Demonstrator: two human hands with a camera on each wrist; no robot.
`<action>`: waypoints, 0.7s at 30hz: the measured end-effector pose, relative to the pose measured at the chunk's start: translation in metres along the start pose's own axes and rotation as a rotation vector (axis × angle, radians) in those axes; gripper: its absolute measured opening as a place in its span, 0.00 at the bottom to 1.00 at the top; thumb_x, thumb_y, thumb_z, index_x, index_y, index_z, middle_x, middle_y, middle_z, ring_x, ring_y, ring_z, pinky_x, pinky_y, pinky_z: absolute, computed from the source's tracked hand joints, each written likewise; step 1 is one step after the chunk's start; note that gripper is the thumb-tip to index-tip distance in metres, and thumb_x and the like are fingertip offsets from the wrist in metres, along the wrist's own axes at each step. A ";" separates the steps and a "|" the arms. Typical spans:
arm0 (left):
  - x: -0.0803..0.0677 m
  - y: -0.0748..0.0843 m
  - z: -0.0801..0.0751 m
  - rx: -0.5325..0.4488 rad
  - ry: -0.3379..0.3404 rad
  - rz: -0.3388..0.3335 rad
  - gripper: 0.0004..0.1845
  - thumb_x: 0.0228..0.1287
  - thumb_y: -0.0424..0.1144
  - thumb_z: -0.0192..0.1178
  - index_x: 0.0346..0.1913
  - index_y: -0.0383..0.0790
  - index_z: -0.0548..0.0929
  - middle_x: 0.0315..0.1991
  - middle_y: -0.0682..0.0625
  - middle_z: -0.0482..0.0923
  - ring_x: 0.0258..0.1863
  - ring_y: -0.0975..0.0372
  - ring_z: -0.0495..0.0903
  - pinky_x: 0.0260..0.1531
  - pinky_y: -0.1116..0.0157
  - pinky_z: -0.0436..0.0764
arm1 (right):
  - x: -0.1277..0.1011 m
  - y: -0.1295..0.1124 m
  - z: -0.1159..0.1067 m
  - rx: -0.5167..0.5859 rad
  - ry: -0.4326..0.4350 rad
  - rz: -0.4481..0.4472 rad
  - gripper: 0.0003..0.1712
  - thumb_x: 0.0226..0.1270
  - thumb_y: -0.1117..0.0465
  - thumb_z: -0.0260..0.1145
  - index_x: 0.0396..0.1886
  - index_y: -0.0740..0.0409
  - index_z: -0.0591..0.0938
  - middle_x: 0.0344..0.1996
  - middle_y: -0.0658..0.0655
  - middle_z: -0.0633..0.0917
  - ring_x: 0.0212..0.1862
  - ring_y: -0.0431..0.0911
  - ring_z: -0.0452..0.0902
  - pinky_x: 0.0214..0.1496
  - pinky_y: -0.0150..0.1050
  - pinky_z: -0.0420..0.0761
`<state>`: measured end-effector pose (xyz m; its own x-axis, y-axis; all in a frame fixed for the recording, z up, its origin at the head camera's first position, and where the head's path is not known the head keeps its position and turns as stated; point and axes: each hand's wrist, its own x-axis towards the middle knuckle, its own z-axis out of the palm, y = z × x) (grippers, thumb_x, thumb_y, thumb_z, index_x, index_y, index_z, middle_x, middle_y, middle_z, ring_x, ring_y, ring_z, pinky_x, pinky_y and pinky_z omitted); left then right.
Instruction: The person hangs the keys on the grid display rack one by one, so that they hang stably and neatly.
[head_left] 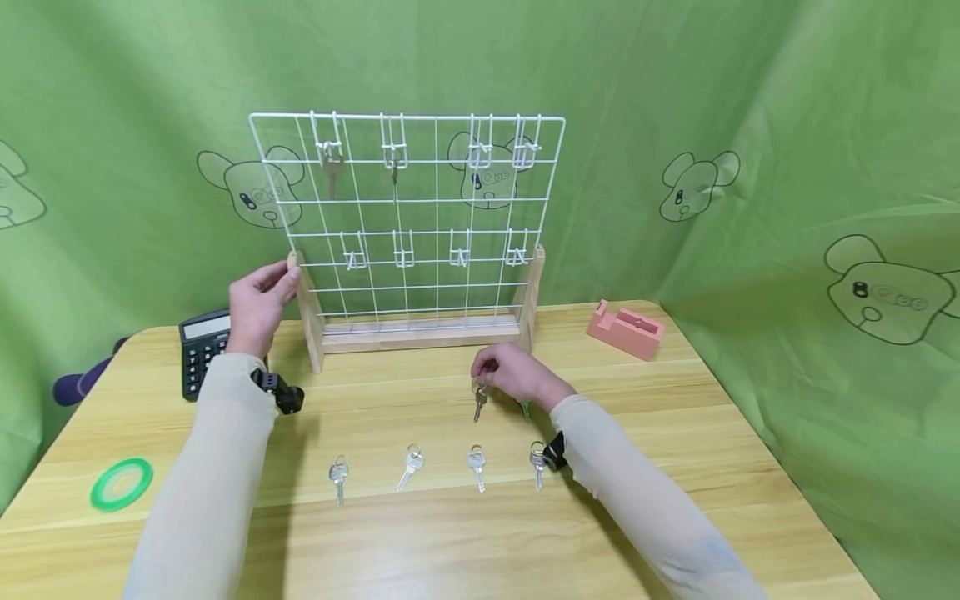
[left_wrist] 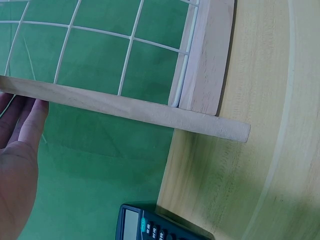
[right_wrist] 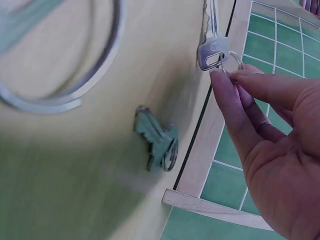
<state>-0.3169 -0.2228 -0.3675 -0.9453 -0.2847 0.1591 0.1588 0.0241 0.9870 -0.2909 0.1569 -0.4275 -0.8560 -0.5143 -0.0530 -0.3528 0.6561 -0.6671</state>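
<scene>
My right hand [head_left: 517, 372] pinches a key ring between thumb and fingertips, and a silver key [head_left: 480, 403] hangs from it over the table. In the right wrist view the held key [right_wrist: 214, 50] points away from the fingertips. My left hand [head_left: 258, 307] grips the upper end of the left wooden upright [head_left: 306, 312] of a white wire grid rack [head_left: 437, 201]. Two keys hang on its top row of hooks, a brownish key [head_left: 333, 177] at far left and another key [head_left: 395, 172] beside it. Below my right hand lies a greenish key bunch [right_wrist: 159, 140], partly hidden in the head view.
Along the table's front lie a left key [head_left: 339, 477], a tilted key [head_left: 410, 467], a third key [head_left: 477, 467] and a right key [head_left: 537, 464]. A calculator [head_left: 197, 358], a green tape roll [head_left: 122, 484] and a pink tape dispenser [head_left: 626, 330] stand around them. Green cloth [head_left: 750, 100] hangs behind.
</scene>
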 end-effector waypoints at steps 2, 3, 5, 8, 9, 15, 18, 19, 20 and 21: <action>0.000 0.000 0.000 -0.009 0.001 -0.007 0.27 0.65 0.40 0.66 0.63 0.30 0.75 0.61 0.34 0.74 0.53 0.55 0.79 0.53 0.70 0.81 | -0.001 -0.002 -0.001 0.019 0.004 -0.012 0.07 0.63 0.75 0.65 0.37 0.63 0.84 0.34 0.58 0.84 0.36 0.45 0.78 0.42 0.36 0.84; 0.000 0.000 0.000 -0.018 0.001 -0.012 0.27 0.65 0.39 0.66 0.63 0.30 0.75 0.61 0.34 0.73 0.54 0.55 0.79 0.53 0.70 0.81 | -0.001 -0.003 -0.002 0.030 0.005 -0.015 0.07 0.63 0.76 0.65 0.38 0.64 0.84 0.34 0.58 0.84 0.36 0.46 0.79 0.41 0.35 0.84; -0.001 0.001 -0.001 -0.016 0.000 -0.016 0.27 0.65 0.40 0.66 0.63 0.31 0.74 0.61 0.34 0.74 0.54 0.55 0.79 0.53 0.70 0.81 | -0.002 -0.004 -0.003 0.057 0.008 -0.029 0.07 0.63 0.76 0.64 0.38 0.65 0.84 0.34 0.59 0.84 0.36 0.47 0.79 0.40 0.36 0.84; -0.001 0.001 0.000 -0.017 -0.001 -0.021 0.27 0.65 0.40 0.67 0.63 0.31 0.75 0.61 0.35 0.73 0.55 0.55 0.78 0.53 0.70 0.81 | -0.003 -0.007 -0.006 0.089 0.015 -0.050 0.07 0.63 0.77 0.64 0.37 0.66 0.84 0.33 0.60 0.84 0.35 0.49 0.79 0.38 0.36 0.85; -0.001 0.001 0.000 -0.021 -0.003 -0.022 0.27 0.65 0.40 0.67 0.63 0.31 0.74 0.61 0.34 0.73 0.55 0.54 0.78 0.53 0.70 0.81 | -0.004 -0.008 -0.006 0.092 0.018 -0.053 0.07 0.63 0.76 0.64 0.37 0.65 0.84 0.33 0.60 0.84 0.35 0.49 0.79 0.38 0.36 0.85; -0.001 0.000 0.000 -0.006 -0.003 -0.015 0.27 0.65 0.40 0.66 0.63 0.32 0.75 0.61 0.34 0.74 0.54 0.55 0.79 0.52 0.71 0.81 | -0.008 -0.014 -0.011 0.088 0.033 -0.074 0.07 0.64 0.74 0.65 0.38 0.64 0.85 0.32 0.57 0.83 0.36 0.46 0.78 0.40 0.37 0.84; 0.000 -0.001 0.000 -0.021 0.001 -0.018 0.27 0.64 0.40 0.67 0.63 0.32 0.75 0.61 0.34 0.74 0.53 0.56 0.79 0.53 0.71 0.81 | -0.010 -0.017 -0.014 0.086 0.041 -0.080 0.07 0.64 0.74 0.64 0.39 0.63 0.85 0.33 0.56 0.83 0.37 0.46 0.78 0.40 0.37 0.84; 0.000 -0.001 0.000 -0.025 0.001 -0.019 0.27 0.64 0.40 0.67 0.63 0.32 0.75 0.61 0.34 0.74 0.53 0.56 0.79 0.53 0.71 0.81 | -0.010 -0.018 -0.015 0.086 0.045 -0.079 0.08 0.64 0.75 0.64 0.39 0.62 0.85 0.34 0.56 0.83 0.37 0.46 0.78 0.41 0.38 0.84; 0.000 -0.001 0.000 -0.024 0.002 -0.020 0.27 0.64 0.40 0.67 0.63 0.32 0.75 0.61 0.35 0.74 0.53 0.56 0.79 0.53 0.71 0.81 | -0.011 -0.019 -0.016 0.083 0.052 -0.079 0.08 0.63 0.75 0.64 0.39 0.62 0.85 0.34 0.55 0.83 0.38 0.46 0.77 0.41 0.38 0.84; 0.000 -0.001 0.000 -0.025 0.002 -0.021 0.27 0.64 0.41 0.67 0.63 0.32 0.75 0.61 0.35 0.74 0.53 0.56 0.79 0.53 0.71 0.81 | -0.011 -0.020 -0.017 0.082 0.057 -0.078 0.09 0.63 0.75 0.65 0.39 0.61 0.85 0.34 0.54 0.83 0.38 0.46 0.77 0.41 0.38 0.84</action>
<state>-0.3164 -0.2231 -0.3682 -0.9480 -0.2868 0.1379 0.1457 -0.0060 0.9893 -0.2809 0.1588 -0.4006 -0.8483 -0.5278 0.0421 -0.3888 0.5670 -0.7262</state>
